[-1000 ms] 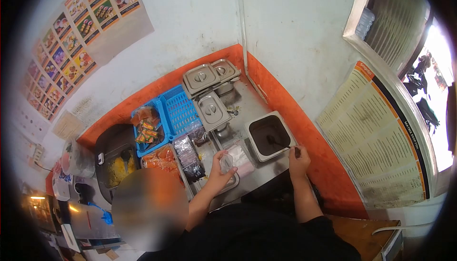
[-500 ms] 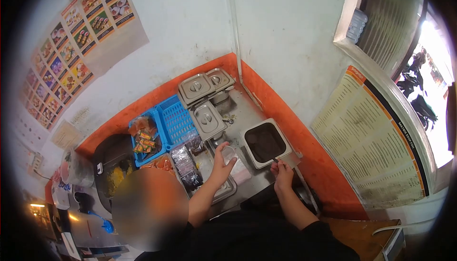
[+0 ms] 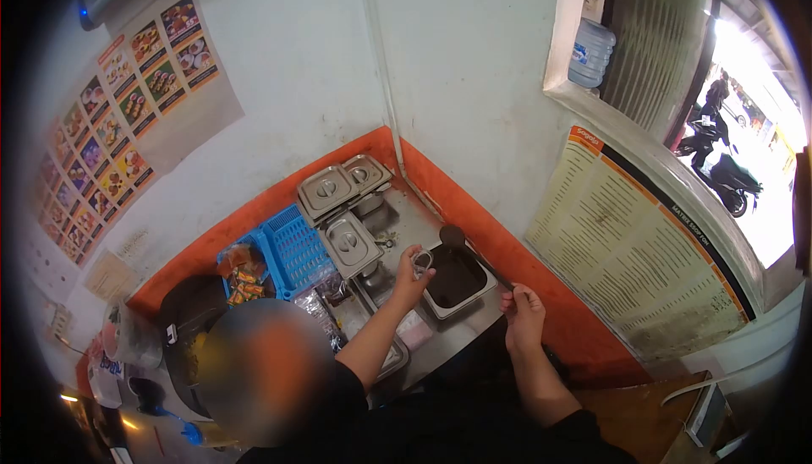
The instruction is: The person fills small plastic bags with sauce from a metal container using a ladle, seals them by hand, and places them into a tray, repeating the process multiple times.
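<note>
Forearms partly hide the steel table [image 3: 410,225]. On it, the pan [image 3: 467,304] holds something dark, its depth unclear. The right hand [image 3: 525,318] pinches the ladle [image 3: 453,236] over the pan; the left hand [image 3: 408,285] grips a clear cup [image 3: 423,263], contents indistinct.

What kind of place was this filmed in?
Probably a small food stall's prep corner: lidded steel pans by a blue basket, a picture menu with prices on the wall, and a ladle over a pan of dark sauce.
</note>
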Available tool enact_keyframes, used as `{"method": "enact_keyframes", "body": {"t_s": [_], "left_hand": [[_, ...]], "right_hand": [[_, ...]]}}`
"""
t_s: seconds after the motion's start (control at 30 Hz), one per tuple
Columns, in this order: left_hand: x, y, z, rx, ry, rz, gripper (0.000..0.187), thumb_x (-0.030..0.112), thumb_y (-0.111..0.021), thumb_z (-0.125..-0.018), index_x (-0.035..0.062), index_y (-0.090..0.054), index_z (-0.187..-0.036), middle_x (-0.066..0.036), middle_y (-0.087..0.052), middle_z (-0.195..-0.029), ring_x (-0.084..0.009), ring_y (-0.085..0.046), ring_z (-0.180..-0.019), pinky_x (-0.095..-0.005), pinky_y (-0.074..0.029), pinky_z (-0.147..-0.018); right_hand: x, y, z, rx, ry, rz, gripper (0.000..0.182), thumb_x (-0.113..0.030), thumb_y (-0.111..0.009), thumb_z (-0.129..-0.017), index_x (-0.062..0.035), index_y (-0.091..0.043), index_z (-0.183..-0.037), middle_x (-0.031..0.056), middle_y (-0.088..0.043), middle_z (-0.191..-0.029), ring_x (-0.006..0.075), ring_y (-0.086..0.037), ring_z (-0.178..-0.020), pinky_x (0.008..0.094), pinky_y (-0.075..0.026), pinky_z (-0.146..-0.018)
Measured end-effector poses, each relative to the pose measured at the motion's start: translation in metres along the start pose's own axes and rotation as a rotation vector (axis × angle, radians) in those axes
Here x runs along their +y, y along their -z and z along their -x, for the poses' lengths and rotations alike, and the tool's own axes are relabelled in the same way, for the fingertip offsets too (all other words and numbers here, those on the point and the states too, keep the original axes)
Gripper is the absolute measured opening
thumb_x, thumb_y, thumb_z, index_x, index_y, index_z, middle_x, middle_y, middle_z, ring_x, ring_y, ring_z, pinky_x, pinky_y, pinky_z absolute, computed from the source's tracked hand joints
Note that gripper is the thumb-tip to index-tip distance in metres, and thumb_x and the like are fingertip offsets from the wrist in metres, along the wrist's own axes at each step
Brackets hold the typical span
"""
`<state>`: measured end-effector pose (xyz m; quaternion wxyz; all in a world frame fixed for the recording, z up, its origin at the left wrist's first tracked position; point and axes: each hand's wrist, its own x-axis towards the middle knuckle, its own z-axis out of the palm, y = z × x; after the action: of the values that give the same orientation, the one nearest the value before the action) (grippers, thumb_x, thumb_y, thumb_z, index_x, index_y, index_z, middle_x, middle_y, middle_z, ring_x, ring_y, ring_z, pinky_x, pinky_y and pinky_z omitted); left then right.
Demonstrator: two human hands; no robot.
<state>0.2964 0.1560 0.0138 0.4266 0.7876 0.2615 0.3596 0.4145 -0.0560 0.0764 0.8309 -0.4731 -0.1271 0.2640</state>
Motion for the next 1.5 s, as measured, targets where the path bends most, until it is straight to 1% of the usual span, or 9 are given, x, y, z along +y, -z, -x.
{"method": "enact_keyframes", "body": {"t_s": [0.5,0.6,0.73,0.83,0.93,1.03,1.1,1.3,1.5], "left_hand": [[0.047,-0.002,-0.007,-0.046,0.116,0.462,0.057,-0.001,-0.056,-0.078,0.0053,-0.025,-0.125,-0.011,-0.04,-0.12,-0.0192,-0.04,-0.11,-0.0304,-0.03,-0.094],[-0.013,-0.024,-0.019,-0.024,-0.028,0.218,0.057,-0.001,-0.055,-0.079,0.0049,-0.023,-0.126,-0.011,-0.04,-0.121,-0.0189,-0.04,-0.11,-0.0303,-0.031,-0.094],[0.051,0.001,-0.006,-0.051,0.163,0.496,0.057,-0.001,-0.055,-0.079,0.0046,-0.023,-0.126,-0.011,-0.04,-0.12,-0.0181,-0.04,-0.11,-0.0301,-0.032,-0.093],[0.028,-0.006,-0.008,-0.003,0.151,0.469,0.055,-0.001,-0.055,-0.079,0.0051,-0.024,-0.125,-0.01,-0.042,-0.117,-0.0172,-0.041,-0.108,-0.0299,-0.033,-0.092],[0.019,-0.008,-0.012,-0.036,-0.009,0.214,0.053,-0.002,-0.054,-0.079,0.0054,-0.025,-0.123,-0.009,-0.042,-0.113,-0.0169,-0.041,-0.107,-0.0298,-0.033,-0.091],[0.038,-0.003,-0.007,-0.049,0.137,0.551,0.051,-0.002,-0.054,-0.078,0.0056,-0.027,-0.121,-0.008,-0.043,-0.111,-0.0167,-0.042,-0.106,-0.0298,-0.033,-0.091],[0.001,-0.017,-0.012,-0.002,-0.039,0.272,0.052,-0.002,-0.055,-0.078,0.0061,-0.028,-0.121,-0.008,-0.043,-0.111,-0.0172,-0.042,-0.105,-0.0296,-0.032,-0.092],[0.048,0.001,-0.001,-0.023,0.096,0.496,0.056,-0.001,-0.058,-0.076,0.0075,-0.028,-0.123,-0.009,-0.041,-0.114,-0.0194,-0.041,-0.107,-0.0305,-0.032,-0.092],[0.031,0.0,-0.002,0.001,-0.031,0.188,0.056,0.001,-0.059,-0.076,0.0078,-0.029,-0.123,-0.009,-0.043,-0.112,-0.018,-0.04,-0.107,-0.0297,-0.033,-0.091]], "right_hand": [[-0.014,-0.019,-0.004,-0.188,0.23,0.334,0.013,-0.009,-0.05,-0.087,0.0009,-0.054,-0.094,0.0074,-0.058,-0.074,0.0115,-0.054,-0.062,0.0233,-0.045,-0.059],[-0.012,-0.018,-0.003,-0.208,0.301,0.449,0.013,-0.006,-0.049,-0.086,0.0023,-0.054,-0.095,0.0076,-0.058,-0.075,0.0117,-0.055,-0.064,0.0234,-0.045,-0.061],[-0.026,-0.031,0.009,-0.222,0.315,0.431,0.012,-0.002,-0.049,-0.085,0.0037,-0.054,-0.094,0.0078,-0.058,-0.075,0.0125,-0.056,-0.067,0.0238,-0.046,-0.064],[-0.027,-0.024,0.008,-0.294,0.744,0.957,0.01,0.0,-0.049,-0.084,0.0048,-0.055,-0.091,0.0081,-0.058,-0.076,0.013,-0.057,-0.069,0.024,-0.047,-0.065],[-0.044,-0.036,0.018,-0.42,0.728,0.9,0.009,0.001,-0.049,-0.084,0.005,-0.055,-0.089,0.0085,-0.058,-0.077,0.0136,-0.058,-0.069,0.0235,-0.046,-0.066],[-0.026,-0.029,0.015,-0.348,0.622,0.764,0.01,-0.001,-0.05,-0.084,0.0042,-0.055,-0.091,0.0081,-0.059,-0.077,0.0137,-0.057,-0.068,0.0239,-0.046,-0.066],[-0.016,-0.025,0.012,-0.195,0.214,0.318,0.012,-0.005,-0.05,-0.086,0.0022,-0.054,-0.095,0.0074,-0.059,-0.075,0.0128,-0.056,-0.065,0.0235,-0.046,-0.063],[-0.004,-0.008,-0.007,-0.097,-0.005,0.087,0.015,-0.013,-0.05,-0.087,-0.0013,-0.054,-0.095,0.006,-0.058,-0.073,0.0113,-0.054,-0.061,0.0218,-0.045,-0.058],[0.044,0.025,-0.035,0.031,0.0,0.224,0.015,-0.015,-0.05,-0.087,-0.0025,-0.054,-0.094,0.005,-0.058,-0.074,0.0114,-0.054,-0.059,0.0217,-0.046,-0.059]]}}
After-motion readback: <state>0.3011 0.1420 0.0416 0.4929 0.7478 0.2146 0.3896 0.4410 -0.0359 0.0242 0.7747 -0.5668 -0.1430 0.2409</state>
